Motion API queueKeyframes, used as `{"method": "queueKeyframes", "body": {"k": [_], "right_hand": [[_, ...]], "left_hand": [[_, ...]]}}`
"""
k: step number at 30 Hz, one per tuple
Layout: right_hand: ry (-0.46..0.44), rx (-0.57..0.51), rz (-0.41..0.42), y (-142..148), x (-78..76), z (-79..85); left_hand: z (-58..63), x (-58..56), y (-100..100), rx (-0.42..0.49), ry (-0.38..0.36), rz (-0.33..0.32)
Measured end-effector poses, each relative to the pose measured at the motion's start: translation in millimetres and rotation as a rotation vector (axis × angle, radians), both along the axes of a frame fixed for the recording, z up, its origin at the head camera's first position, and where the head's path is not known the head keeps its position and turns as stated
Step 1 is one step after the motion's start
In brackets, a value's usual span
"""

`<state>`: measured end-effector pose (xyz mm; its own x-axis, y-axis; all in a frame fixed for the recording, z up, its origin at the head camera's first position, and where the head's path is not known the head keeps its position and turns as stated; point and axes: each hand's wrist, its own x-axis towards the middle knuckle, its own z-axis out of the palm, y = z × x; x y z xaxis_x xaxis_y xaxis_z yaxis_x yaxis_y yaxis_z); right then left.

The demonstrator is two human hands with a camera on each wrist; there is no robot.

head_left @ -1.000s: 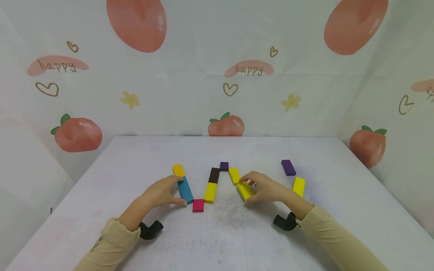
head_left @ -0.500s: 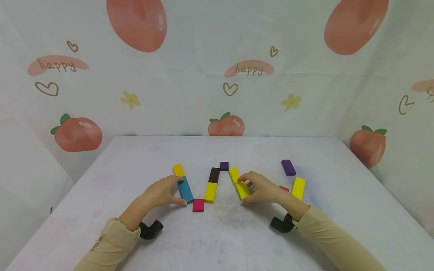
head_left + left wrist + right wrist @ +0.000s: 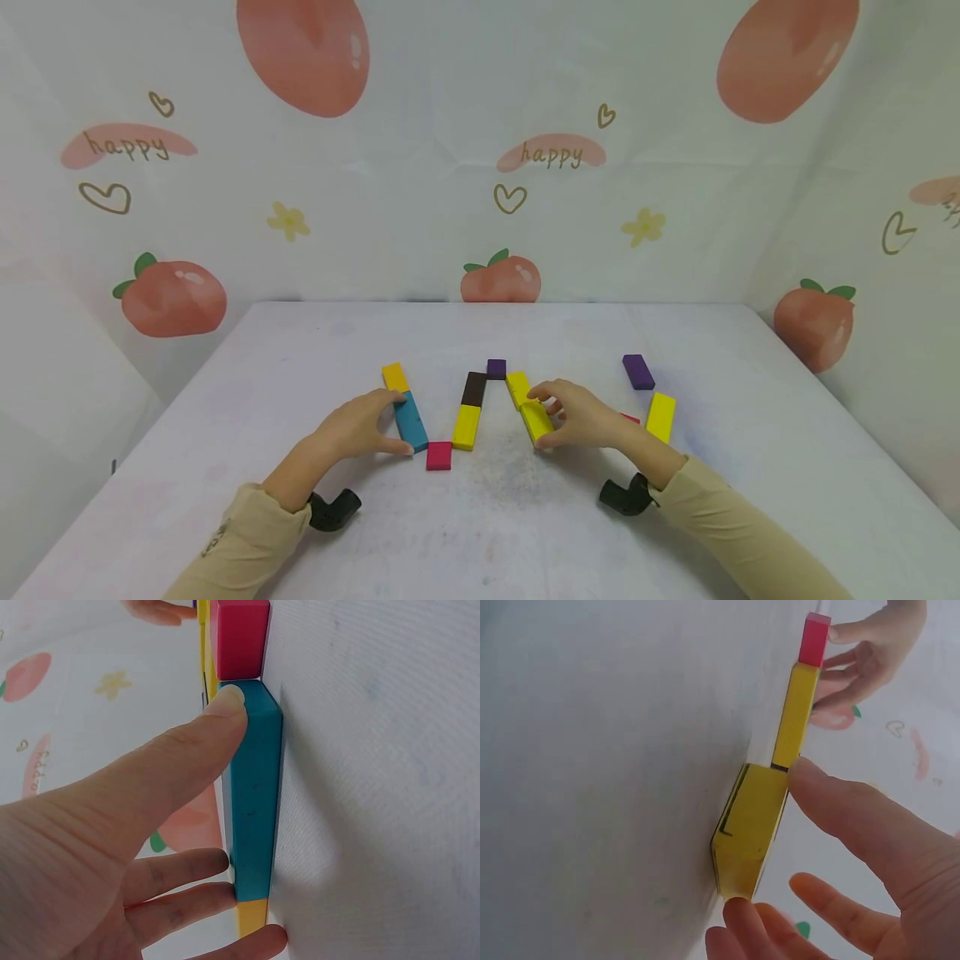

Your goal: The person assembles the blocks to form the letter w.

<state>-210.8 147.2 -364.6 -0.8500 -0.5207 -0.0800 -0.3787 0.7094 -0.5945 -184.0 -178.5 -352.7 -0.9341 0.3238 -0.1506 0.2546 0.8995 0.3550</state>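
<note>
My left hand (image 3: 358,425) spans a blue block (image 3: 411,423) lengthwise, holding it with the thumb (image 3: 225,705) at its near end and fingers towards the far end. An orange-yellow block (image 3: 394,377) continues from its far end, and a red square block (image 3: 438,456) sits by its near end. My right hand (image 3: 583,417) pinches a yellow block (image 3: 754,810) by its ends, thumb nearest me. Against its far end lies a smaller yellow block (image 3: 517,389). The right fingers partly cover the held block in the head view.
Between the hands lie a yellow block (image 3: 466,427), a dark brown block (image 3: 474,389) and a small purple block (image 3: 497,369), forming a zigzag. On the right are a purple block (image 3: 638,372), a yellow block (image 3: 661,417) and a red block (image 3: 631,418), partly behind the right wrist.
My right hand has shifted slightly left with its yellow block, bringing it closer in line with the smaller yellow one. A red block has come into view behind the wrist. My left hand stays put.
</note>
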Motion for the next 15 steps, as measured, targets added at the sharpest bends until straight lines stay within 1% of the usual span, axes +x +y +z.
{"method": "queueKeyframes", "body": {"k": [3,7,15], "right_hand": [[-0.011,-0.010,0.011,2.5,-0.7,-0.2],[-0.045,-0.025,-0.002,3.3,-1.2,-0.8],[-0.058,-0.046,-0.002,0.7,-0.6,-0.3]], "left_hand": [[0.2,0.0,0.1,-0.003,0.002,-0.002],[0.2,0.1,0.0,-0.006,0.004,-0.003],[-0.2,-0.2,-0.2,0.002,0.006,-0.007]]}}
